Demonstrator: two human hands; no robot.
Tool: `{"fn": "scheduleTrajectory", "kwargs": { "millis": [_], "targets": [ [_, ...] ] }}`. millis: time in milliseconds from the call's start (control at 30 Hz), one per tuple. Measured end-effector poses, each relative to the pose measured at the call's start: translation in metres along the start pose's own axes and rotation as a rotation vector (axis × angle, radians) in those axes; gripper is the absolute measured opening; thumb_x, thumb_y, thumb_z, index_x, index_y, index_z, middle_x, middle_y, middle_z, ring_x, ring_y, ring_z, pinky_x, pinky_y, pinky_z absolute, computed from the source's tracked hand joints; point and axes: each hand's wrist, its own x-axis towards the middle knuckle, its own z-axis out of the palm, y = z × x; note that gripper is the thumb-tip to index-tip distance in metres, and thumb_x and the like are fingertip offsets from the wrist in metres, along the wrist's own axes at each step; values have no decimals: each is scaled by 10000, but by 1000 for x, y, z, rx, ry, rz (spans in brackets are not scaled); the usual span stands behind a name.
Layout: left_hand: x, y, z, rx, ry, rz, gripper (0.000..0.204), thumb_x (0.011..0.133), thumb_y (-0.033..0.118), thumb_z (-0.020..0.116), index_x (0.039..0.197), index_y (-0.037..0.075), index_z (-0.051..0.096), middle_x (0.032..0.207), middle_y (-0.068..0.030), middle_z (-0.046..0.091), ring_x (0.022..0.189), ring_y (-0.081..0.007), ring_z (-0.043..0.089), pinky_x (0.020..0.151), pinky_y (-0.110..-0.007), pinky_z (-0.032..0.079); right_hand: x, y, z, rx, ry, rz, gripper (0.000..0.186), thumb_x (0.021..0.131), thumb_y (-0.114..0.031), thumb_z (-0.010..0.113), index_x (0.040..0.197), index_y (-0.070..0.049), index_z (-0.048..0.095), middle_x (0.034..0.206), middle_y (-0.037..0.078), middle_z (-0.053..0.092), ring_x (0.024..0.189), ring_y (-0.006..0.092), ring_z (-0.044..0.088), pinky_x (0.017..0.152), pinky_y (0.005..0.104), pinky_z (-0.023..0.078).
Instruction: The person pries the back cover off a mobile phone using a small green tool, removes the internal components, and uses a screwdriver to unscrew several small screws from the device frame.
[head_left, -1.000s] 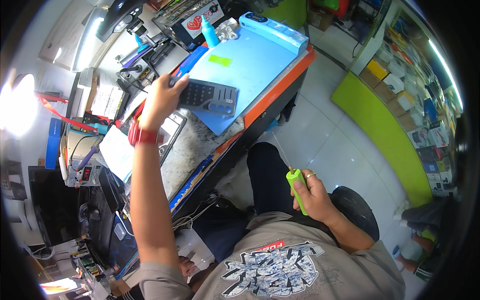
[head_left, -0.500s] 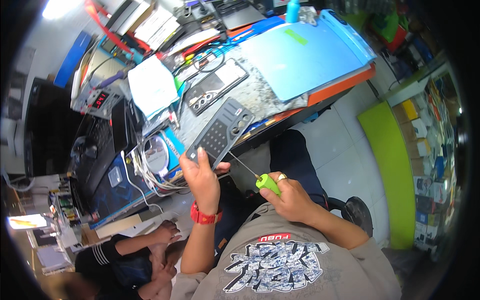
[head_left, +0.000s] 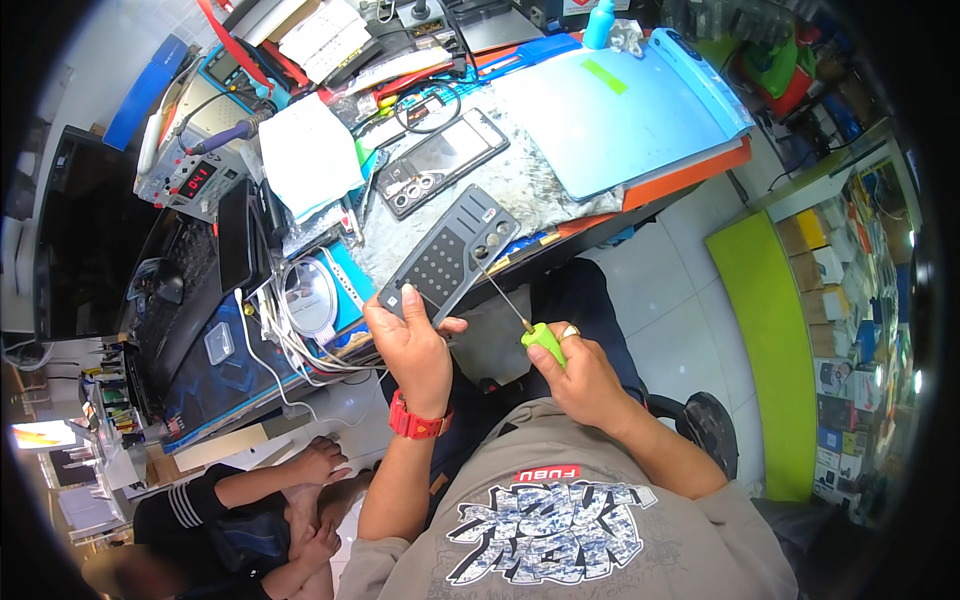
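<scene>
My left hand (head_left: 418,355), with a red watch on its wrist, grips the lower end of a dark grey phone case (head_left: 462,238). The thumb lies across its dotted face and the fingers are behind it. Round camera openings show at the case's upper right end. In my right hand (head_left: 590,388) is a screwdriver (head_left: 541,341) with a bright green handle, held in closed fingers. Its thin metal shaft slants up to the left, and the tip is at the case's edge near the camera openings. Whether it touches the case I cannot tell.
Beyond the case, another phone or case (head_left: 443,162) with camera rings lies on the desk. A blue mat (head_left: 620,125) is to its right. White cables (head_left: 290,335), a power supply (head_left: 200,178) and a monitor (head_left: 85,235) crowd the left. Another person (head_left: 250,510) sits lower left.
The screwdriver's tip has gone up along the case's edge toward the camera openings. Both hands have shifted slightly to the right in the picture, as the view itself moved a little.
</scene>
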Motion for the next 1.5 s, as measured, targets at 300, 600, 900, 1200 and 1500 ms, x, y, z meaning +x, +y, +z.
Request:
{"fn": "scheduleTrajectory", "kwargs": {
  "millis": [300, 600, 900, 1200, 1500],
  "targets": [
    [0, -5, -1, 13, -13, 7, 258, 1125, 124, 476, 1342, 17, 384, 1199, -135, 588, 872, -167, 680, 543, -322, 632, -5, -4, -1, 9, -12, 14, 399, 1075, -337, 595, 1162, 52, 617, 908, 277, 719, 892, 475, 711, 765, 495, 550],
    [0, -7, 1, 45, 34, 58, 243, 1130, 170, 484, 1309, 21, 414, 1086, -121, 634, 728, -169, 699, 543, -297, 624, -4, -5, -1, 59, -70, 70, 418, 1074, -337, 596, 1171, 70, 616, 921, 275, 723, 893, 472, 714, 769, 482, 552],
    [2, -2, -5, 24, -24, 5, 248, 1121, 119, 483, 1324, 15, 387, 1163, -137, 608, 823, -166, 691, 532, -305, 629, -2, -3, -6, 31, -38, 46, 431, 1074, -339, 594, 1186, 78, 608, 926, 284, 720, 882, 479, 711, 772, 483, 556],
    [1, 9, -8, 54, -7, 24, 213, 1122, 118, 483, 1288, 17, 398, 1103, -125, 614, 806, -164, 696, 523, -297, 625, 11, -3, -25, 53, -14, 139, 424, 1080, -359, 586, 1163, 56, 611, 901, 267, 715, 869, 464, 707, 750, 480, 537],
    [-4, 10, -21, 88, 24, 55, 224, 1122, 147, 491, 1296, 21, 431, 1101, -136, 643, 792, -166, 701, 527, -276, 614, 12, -2, -25, 65, -22, 159, 436, 1084, -376, 577, 1162, 52, 604, 872, 258, 713, 855, 468, 704, 744, 484, 532]
  ]
}}
